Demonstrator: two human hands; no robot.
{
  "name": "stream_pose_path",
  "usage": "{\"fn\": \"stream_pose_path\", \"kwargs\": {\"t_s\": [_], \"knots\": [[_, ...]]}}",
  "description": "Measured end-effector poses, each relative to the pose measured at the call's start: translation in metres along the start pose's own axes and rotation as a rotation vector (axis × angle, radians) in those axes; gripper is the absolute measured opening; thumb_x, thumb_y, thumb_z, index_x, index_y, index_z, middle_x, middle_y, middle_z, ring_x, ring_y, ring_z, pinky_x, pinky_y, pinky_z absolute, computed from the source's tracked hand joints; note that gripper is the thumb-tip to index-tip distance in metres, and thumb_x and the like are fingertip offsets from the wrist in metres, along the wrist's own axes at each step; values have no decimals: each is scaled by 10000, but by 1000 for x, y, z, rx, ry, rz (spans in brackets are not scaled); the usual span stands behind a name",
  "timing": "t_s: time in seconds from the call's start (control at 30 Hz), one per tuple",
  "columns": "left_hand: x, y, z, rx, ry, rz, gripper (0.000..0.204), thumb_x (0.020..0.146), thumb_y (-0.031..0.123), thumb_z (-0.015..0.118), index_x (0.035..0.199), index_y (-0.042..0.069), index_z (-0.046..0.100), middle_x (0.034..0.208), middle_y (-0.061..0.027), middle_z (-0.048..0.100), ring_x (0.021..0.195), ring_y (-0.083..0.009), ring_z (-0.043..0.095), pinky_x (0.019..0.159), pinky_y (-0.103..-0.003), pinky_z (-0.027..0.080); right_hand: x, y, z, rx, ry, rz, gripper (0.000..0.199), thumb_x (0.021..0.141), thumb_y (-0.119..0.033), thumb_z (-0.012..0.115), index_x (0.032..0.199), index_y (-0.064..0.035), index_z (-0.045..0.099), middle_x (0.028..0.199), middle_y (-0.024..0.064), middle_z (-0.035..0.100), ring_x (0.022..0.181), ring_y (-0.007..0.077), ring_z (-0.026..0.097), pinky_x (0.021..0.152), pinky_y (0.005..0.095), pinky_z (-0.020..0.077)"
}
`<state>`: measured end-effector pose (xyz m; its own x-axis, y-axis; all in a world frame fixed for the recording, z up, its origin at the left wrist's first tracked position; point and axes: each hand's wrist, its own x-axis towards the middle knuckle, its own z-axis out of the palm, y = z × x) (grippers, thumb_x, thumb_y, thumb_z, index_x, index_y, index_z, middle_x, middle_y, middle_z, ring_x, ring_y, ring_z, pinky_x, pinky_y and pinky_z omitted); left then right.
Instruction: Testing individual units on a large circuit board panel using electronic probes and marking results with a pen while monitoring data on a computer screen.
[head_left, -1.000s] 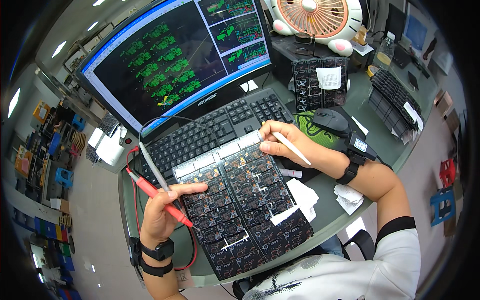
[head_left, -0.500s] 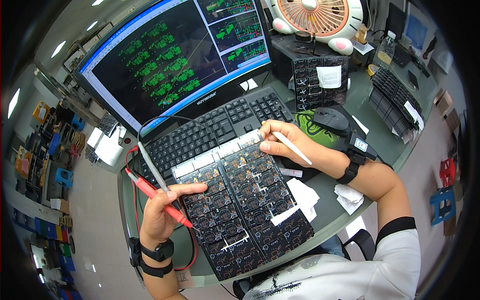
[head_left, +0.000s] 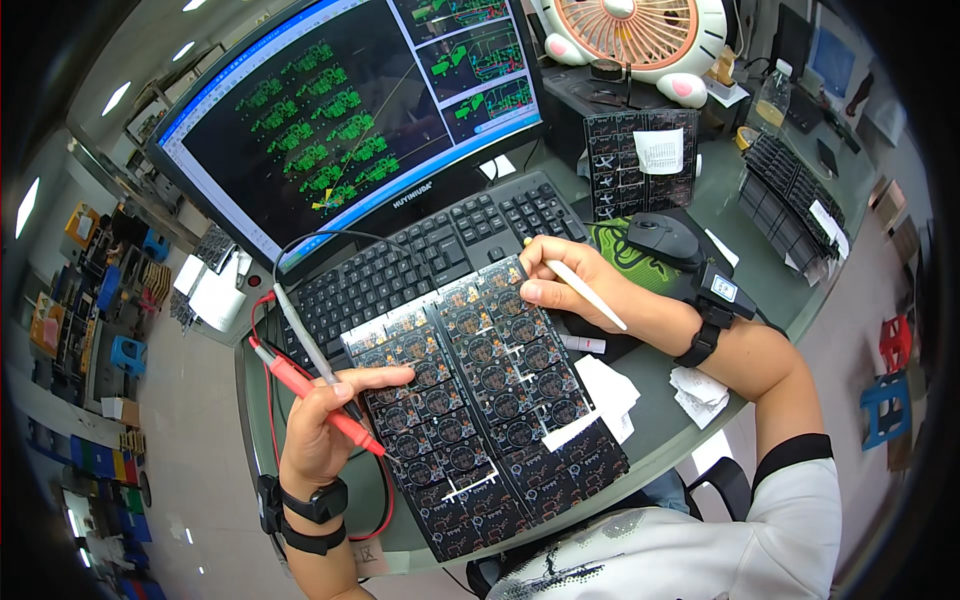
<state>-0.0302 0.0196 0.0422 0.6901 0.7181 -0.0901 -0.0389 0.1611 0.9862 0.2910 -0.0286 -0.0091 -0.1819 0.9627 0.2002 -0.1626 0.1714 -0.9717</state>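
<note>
A black circuit board panel, two columns of repeated small boards, lies tilted in front of the keyboard. My left hand is closed around a red test probe and a grey-black test probe, with its index finger stretched over the panel's left side. The red probe's tip is near the panel's left edge; whether it touches I cannot tell. My right hand pinches the panel's upper right corner and keeps a white pen-like stick in its fingers. A white paper strip lies across the panel's right edge.
Behind the panel are a keyboard and a monitor with green layouts. A mouse sits at right on a green mat. More panels stand beyond it, beside another upright panel below a fan. Crumpled papers lie near my right forearm.
The panel's top edge has tipped slightly, and the bright glare along it has faded. A yellow mark now shows low on the monitor's layout. Both hands keep their holds.
</note>
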Motion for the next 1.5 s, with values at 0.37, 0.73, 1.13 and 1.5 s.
{"fn": "stream_pose_path", "kwargs": {"t_s": [0.37, 0.73, 1.13, 1.5], "knots": [[0, 1, 1, -12, -29, 18, 522, 878, 215, 376, 1091, -204, 601, 1158, -295, 626, 1084, -291, 602, 1018, -355, 411, 0, -1, 1, 10, -10, -8, 171, 935, -176, 650, 997, -57, 544, 841, -30, 565, 777, 34, 509, 715, 207, 443], [1, -10, -8, -239, -17, 82, 531, 886, 235, 403, 1154, -193, 568, 1193, -289, 607, 1143, -309, 577, 1037, -378, 414, 3, -5, -2, 11, 58, -74, 326, 1026, -323, 462, 1089, -16, 548, 904, 42, 624, 811, 99, 592, 763, 256, 509], [-2, -1, 43, -295, 41, 479, 664, 920, 355, 423, 1416, -83, 358, 1428, -198, 432, 1326, -297, 417, 1125, -456, 306, 2, -59, 68, -234, -145, -229, 533, 890, -265, 704, 1302, 4, 499, 1221, 121, 587, 1105, 151, 537, 961, 326, 441], [-10, -6, 50, -225, -60, 195, 556, 967, 334, 459, 1383, -36, 437, 1533, -142, 319, 1369, -316, 382, 1077, -469, 376, -82, -135, -20, -508, 820, -686, 217, 972, -168, 589, 1120, -11, 610, 993, -9, 622, 844, 42, 522, 726, 221, 467]]}}
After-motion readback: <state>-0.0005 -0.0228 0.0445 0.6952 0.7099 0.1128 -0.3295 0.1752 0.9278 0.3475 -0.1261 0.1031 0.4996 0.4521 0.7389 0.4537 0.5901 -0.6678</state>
